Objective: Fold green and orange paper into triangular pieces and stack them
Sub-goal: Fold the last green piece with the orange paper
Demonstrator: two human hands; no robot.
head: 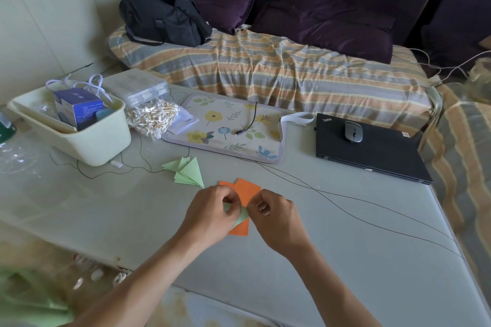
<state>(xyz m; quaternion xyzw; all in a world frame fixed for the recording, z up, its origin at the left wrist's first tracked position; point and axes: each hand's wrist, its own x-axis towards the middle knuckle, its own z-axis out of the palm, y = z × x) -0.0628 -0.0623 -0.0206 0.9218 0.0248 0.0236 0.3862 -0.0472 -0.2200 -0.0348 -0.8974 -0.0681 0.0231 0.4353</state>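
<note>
On my counter [345, 220]: cream bin [87, 141] far left, bag of cotton swabs [151, 117] beside it, floral mat [228, 127], closed laptop [369, 156] carrying a mouse [353, 131].

1. The closed black laptop [372, 156] on the table carries the brand name "ThinkPad" in small letters at its far left corner, just readable.
2. The black bag [164, 16] on the couch shows a white mark that looks like the letter "C"; the rest of it is hidden by a fold.
3. The blue box [78, 107] standing in the pale bin [87, 141] has printed lines on its side, too small to read.
4. The white paper slip [184, 121] beside the flowered mat [225, 127] bears print too small to read.
</note>
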